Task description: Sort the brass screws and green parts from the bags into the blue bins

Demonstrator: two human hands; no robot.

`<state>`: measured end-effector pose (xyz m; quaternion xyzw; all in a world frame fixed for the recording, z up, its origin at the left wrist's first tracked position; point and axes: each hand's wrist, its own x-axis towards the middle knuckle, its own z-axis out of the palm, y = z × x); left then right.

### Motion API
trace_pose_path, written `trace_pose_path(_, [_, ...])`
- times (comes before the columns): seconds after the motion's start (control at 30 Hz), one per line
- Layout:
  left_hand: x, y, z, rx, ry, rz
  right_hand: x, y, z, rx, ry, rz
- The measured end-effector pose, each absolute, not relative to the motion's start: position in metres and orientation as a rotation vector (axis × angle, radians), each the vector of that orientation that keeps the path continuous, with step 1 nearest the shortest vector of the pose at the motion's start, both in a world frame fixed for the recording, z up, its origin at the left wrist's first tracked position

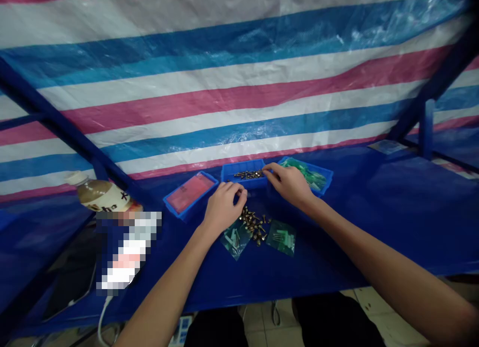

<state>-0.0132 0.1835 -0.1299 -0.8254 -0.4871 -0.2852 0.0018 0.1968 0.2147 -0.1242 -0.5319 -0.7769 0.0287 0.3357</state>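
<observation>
My left hand is low over the table, fingers curled together, beside a loose pile of brass-coloured screws. Whatever its fingers may hold is hidden. My right hand reaches to the right end of the middle blue bin, its fingertips pinched together near the rim. I cannot make out anything between them. More small screws lie inside that bin. In front of my hands are two small clear bags, the left bag and the right bag, holding pale plugs and screws.
A left blue bin holds red packets; a right blue bin holds green plastic pieces. At the left stand a bottle, a blurred-out white object with a cable, and a dark tablet-like slab. A striped sheet hangs behind.
</observation>
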Motion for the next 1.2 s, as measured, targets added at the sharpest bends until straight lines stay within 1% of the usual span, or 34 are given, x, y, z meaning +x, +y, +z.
trace_pose_path(0.1, [-0.014, 0.186, -0.135, -2.560, -1.568, -0.775, 0.197, 0.215, -0.127, -1.468, -2.136, -0.053])
trace_pose_path(0.2, [-0.016, 0.188, -0.138, -2.535, -1.582, -0.705, 0.196, 0.211, -0.127, -1.345, -2.266, 0.018])
trace_pose_path(0.27, [-0.016, 0.188, -0.138, -2.522, -1.589, -0.696, 0.198, 0.209, -0.125, -1.221, -2.383, 0.190])
trace_pose_path(0.43, [-0.018, 0.187, -0.137, -2.507, -1.622, -0.689, 0.205, 0.212, -0.120, -0.981, -2.630, 0.940])
trace_pose_path(0.5, [-0.018, 0.187, -0.137, -2.506, -1.629, -0.689, 0.205, 0.213, -0.121, -0.962, -2.627, 1.081])
trace_pose_path(0.57, [-0.018, 0.187, -0.138, -2.509, -1.630, -0.701, 0.204, 0.213, -0.124, -0.964, -2.601, 1.075])
trace_pose_path(0.73, [-0.019, 0.188, -0.139, -2.526, -1.615, -0.763, 0.200, 0.213, -0.133, -0.974, -2.446, 0.915])
trace_pose_path(0.8, [-0.018, 0.188, -0.139, -2.570, -1.586, -0.814, 0.198, 0.213, -0.135, -0.981, -2.289, 0.987])
trace_pose_path(0.93, [-0.016, 0.186, -0.137, -2.748, -1.441, -0.968, 0.196, 0.214, -0.134, -0.915, -2.001, 1.233])
trace_pose_path(1.1, [-0.013, 0.186, -0.135, -2.810, -1.419, -1.224, 0.194, 0.215, -0.133, -0.877, -1.915, 1.289])
trace_pose_path(1.2, [-0.012, 0.187, -0.135, -2.779, -1.429, -1.291, 0.191, 0.213, -0.136, -0.855, -1.889, 1.340])
